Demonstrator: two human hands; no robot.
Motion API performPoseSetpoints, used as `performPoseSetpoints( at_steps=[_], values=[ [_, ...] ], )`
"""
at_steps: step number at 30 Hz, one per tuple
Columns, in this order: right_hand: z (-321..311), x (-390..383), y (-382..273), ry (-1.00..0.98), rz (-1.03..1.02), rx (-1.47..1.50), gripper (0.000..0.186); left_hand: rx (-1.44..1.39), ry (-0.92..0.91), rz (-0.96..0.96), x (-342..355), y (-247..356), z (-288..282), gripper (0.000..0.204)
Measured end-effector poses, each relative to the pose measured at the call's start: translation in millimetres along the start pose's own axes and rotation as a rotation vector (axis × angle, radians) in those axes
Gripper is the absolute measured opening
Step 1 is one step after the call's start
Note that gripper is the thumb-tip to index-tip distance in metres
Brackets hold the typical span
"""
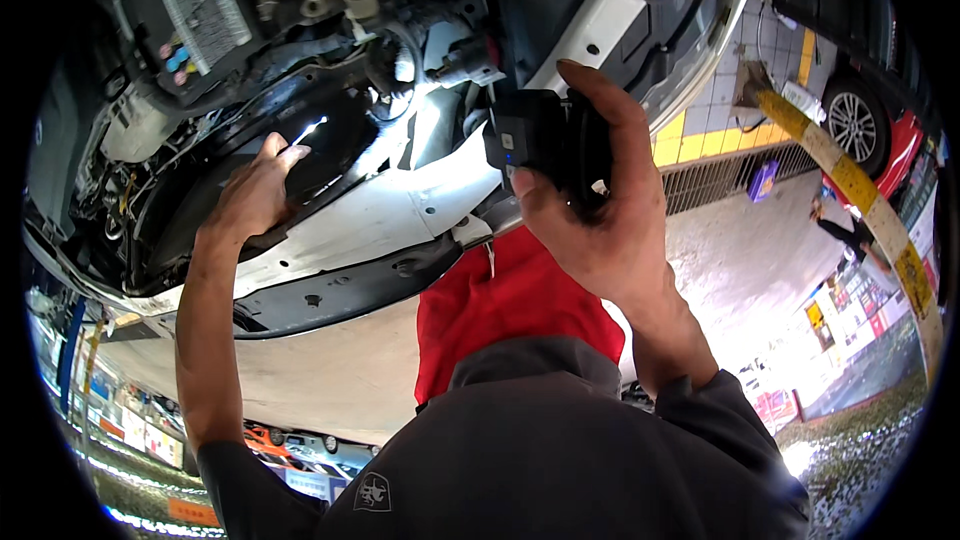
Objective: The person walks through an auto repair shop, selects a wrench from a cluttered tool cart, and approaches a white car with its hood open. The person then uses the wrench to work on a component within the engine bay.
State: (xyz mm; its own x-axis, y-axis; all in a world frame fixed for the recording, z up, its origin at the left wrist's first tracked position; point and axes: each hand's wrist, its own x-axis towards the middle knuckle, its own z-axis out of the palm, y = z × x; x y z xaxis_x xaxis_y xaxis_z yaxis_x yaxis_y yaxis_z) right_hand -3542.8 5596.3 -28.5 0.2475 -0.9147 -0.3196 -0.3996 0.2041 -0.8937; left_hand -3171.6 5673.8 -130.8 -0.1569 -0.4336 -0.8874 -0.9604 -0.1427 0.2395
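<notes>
My left hand [255, 190] reaches into the car's open engine bay. Its fingers are closed around a short, slim pale rod [313, 127] whose end catches the light; the rest of the rod is hidden in the grip. In my right hand [615, 210] is a black work light [528, 135], clasped between thumb and curled fingers over the bay's front edge. A bright beam falls on the white front panel [350, 220] and nearby hoses. Below my left hand lies a large dark round part [215, 205], partly covered by the hand.
Above the hands sits a black box with a pale label [190, 5], beside hoses and metal fittings. Red cloth [510, 290] lies between my arms. A yellow-and-white post [880, 220] curves along the right, near a red car [900, 155] and a floor grate [710, 180].
</notes>
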Motion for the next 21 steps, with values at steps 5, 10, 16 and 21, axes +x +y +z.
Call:
performPoseSetpoints(
  at_steps=[5, 10, 16, 21],
  values=[
    [-0.7, -3.3, 23.1, 0.034, -0.004, 0.025, 0.070, -0.019, 0.067, 0.000, 8.1, 3.2, -0.1, 0.064],
    [5.1, -7.1, 36.3, 0.014, -0.014, 0.022, 0.069, 0.121, 0.230, 0.179, 4.5, -2.0, 0.2, 0.063],
    [12.1, -7.3, 29.6, -0.164, -0.021, -0.117, 0.075, 0.137, 0.544, 0.170, -0.6, -22.4, 17.8, 0.051],
    [33.4, 1.2, 24.1, -0.251, -0.108, -0.237, 0.073, 0.149, 0.696, 0.160, 2.3, -30.5, 31.0, 0.044]
  ],
)
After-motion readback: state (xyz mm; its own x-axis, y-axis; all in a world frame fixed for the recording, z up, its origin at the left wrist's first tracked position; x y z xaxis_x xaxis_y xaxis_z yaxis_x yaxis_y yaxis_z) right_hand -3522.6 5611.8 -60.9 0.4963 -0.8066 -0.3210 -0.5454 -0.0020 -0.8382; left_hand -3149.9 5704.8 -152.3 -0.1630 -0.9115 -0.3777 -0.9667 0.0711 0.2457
